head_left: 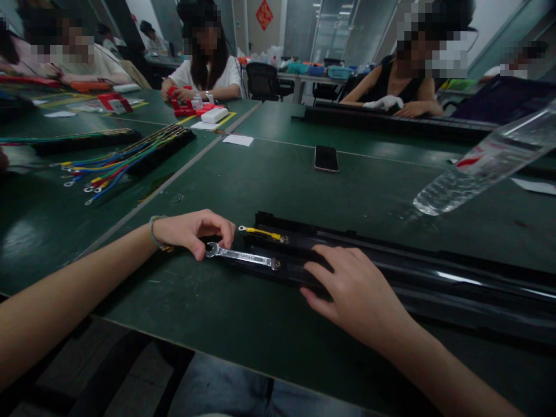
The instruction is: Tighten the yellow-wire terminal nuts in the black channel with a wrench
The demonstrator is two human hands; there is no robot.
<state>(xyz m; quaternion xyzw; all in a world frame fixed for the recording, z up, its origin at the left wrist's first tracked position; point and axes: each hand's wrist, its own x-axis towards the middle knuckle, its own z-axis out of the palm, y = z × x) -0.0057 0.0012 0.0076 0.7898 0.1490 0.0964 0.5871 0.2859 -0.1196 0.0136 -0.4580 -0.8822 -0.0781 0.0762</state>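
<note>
A silver combination wrench [245,256] lies over the end of a long black rail [256,267]. Its ring end sits at a small bolt [277,264] in the rail. My left hand [197,231] is closed at the wrench's open-jaw end, thumb in front and fingers curled behind. Bent over the rail, my right hand [354,284] grips it, with the thumb by the near side and the fingers on top. A short yellow cable [263,233] with ring lugs runs from a second bolt [284,239] past the rail's end.
A phone [326,158] and a tilted water bottle [478,162] are beyond the rail. Cable bundles with ring lugs [125,153] lie at left on the green table [182,313]. Co-workers sit across, one with red parts [191,103], another at a black rail [369,119].
</note>
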